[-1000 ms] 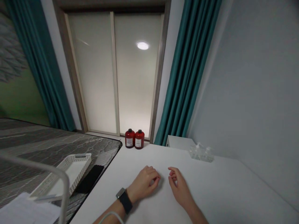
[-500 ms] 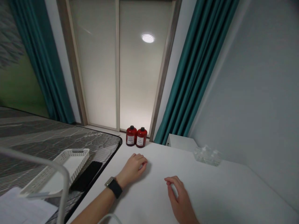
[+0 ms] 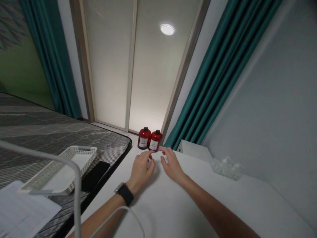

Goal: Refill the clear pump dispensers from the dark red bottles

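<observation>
Two red bottles with black caps and white labels stand side by side at the far edge of the white table point(image 3: 170, 205). My left hand point(image 3: 143, 168), with a dark watch point(image 3: 125, 192) on its wrist, is just in front of the left bottle point(image 3: 144, 138), fingers curved and apart from the thumb. Close by on the right, my right hand point(image 3: 171, 163) reaches toward the right bottle point(image 3: 155, 140), thumb and fingers spread. Nothing shows in either hand. Whether the fingertips touch the right bottle I cannot tell.
A clear container with pump bottles point(image 3: 227, 168) stands at the right. On the striped mattress point(image 3: 109, 145) at left lie a white basket point(image 3: 61, 168), a black flat object point(image 3: 96, 176) and paper point(image 3: 27, 208). A white tube and cable point(image 3: 77, 198) cross the lower left.
My right hand has moved forward and left, close to the bottles, and its fingers have opened. My left hand has shifted slightly forward and its fingers have spread. The view has tilted a little.
</observation>
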Tool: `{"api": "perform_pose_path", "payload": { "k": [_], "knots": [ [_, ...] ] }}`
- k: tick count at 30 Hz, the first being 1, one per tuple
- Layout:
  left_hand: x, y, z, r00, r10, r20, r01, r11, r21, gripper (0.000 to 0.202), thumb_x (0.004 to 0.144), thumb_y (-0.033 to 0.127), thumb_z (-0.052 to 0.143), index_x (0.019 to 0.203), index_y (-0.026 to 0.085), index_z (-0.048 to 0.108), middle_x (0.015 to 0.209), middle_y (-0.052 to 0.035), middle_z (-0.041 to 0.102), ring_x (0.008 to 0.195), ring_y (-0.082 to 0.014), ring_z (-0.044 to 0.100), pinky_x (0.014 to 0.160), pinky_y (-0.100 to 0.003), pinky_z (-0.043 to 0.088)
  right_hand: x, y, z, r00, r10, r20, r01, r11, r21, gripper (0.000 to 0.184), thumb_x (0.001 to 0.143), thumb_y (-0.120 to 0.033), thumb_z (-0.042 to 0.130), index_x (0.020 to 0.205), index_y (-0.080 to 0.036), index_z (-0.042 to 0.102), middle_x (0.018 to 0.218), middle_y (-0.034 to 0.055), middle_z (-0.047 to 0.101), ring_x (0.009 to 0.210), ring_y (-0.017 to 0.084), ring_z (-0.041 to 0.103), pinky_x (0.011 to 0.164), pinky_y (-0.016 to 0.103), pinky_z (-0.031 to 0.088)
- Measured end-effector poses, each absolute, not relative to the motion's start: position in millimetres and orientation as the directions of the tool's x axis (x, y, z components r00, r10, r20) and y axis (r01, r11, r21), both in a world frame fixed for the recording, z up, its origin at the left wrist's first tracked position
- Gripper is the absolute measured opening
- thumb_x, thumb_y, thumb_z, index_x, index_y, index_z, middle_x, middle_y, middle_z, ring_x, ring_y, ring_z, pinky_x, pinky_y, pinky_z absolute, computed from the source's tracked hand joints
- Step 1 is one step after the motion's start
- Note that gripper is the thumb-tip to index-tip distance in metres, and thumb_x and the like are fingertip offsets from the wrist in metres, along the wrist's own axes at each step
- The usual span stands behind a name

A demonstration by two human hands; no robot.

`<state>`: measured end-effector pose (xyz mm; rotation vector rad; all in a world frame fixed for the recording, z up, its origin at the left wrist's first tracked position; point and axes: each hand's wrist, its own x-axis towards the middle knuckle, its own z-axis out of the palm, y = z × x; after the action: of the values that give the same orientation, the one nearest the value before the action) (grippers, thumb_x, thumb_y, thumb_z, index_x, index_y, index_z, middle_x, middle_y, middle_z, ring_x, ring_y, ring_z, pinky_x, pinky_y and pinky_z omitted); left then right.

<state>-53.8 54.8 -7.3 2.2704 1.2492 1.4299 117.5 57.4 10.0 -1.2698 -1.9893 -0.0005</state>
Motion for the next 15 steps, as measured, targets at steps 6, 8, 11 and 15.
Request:
{"api": "perform_pose_path", "payload": {
  "k": [6, 8, 11, 15],
  "knots": [
    [-50.8, 53.6, -6.9, 0.136, 0.718, 0.682, 0.481, -0.65, 0.588, 0.029, 0.088, 0.014, 0.047, 0.116, 0.017, 0.055, 0.092, -0.0045, 0.063, 0.077, -0.02, 0.059, 0.076, -0.035, 0.044, 101.7, 128.2, 40.1, -0.157, 0.752, 0.64, 0.873, 0.408, -0.266, 0.035, 0.093, -0.015, 0.043, 0.122, -0.017, 0.062, 0.109, 0.0125, 0.057, 0.107, 0.027, 0.053, 0.097, 0.042, 0.043],
    [-49.6, 52.8, -7.5, 0.138, 0.713, 0.687, 0.47, -0.658, 0.588, 0.029, 0.088, 0.013, 0.047, 0.115, 0.017, 0.056, 0.092, -0.0046, 0.063, 0.078, -0.02, 0.06, 0.076, -0.035, 0.044, 94.7, 141.2, 47.5, -0.122, 0.76, 0.639, 0.909, 0.344, -0.235, 0.036, 0.095, -0.018, 0.042, 0.125, -0.016, 0.062, 0.11, 0.0142, 0.056, 0.107, 0.029, 0.051, 0.095, 0.044, 0.041],
    [-48.6, 52.2, -7.6, 0.129, 0.706, 0.697, 0.462, -0.664, 0.588, 0.028, 0.087, 0.012, 0.046, 0.113, 0.018, 0.056, 0.092, -0.0048, 0.063, 0.079, -0.0202, 0.06, 0.076, -0.035, 0.044, 86.1, 152.2, 53.9, -0.106, 0.78, 0.616, 0.948, 0.266, -0.173, 0.037, 0.098, -0.026, 0.044, 0.13, -0.018, 0.06, 0.109, 0.0142, 0.057, 0.106, 0.03, 0.051, 0.091, 0.043, 0.039],
    [-49.1, 51.0, -5.2, 0.126, 0.675, 0.727, 0.471, -0.685, 0.555, 0.028, 0.087, 0.011, 0.047, 0.113, 0.017, 0.056, 0.093, -0.0058, 0.063, 0.08, -0.0207, 0.059, 0.076, -0.036, 0.045, 84.7, 157.8, 54.2, -0.122, 0.816, 0.564, 0.976, 0.203, -0.082, 0.031, 0.101, -0.033, 0.044, 0.121, -0.021, 0.064, 0.107, 0.0137, 0.06, 0.104, 0.03, 0.052, 0.086, 0.041, 0.037]
  ]
}}
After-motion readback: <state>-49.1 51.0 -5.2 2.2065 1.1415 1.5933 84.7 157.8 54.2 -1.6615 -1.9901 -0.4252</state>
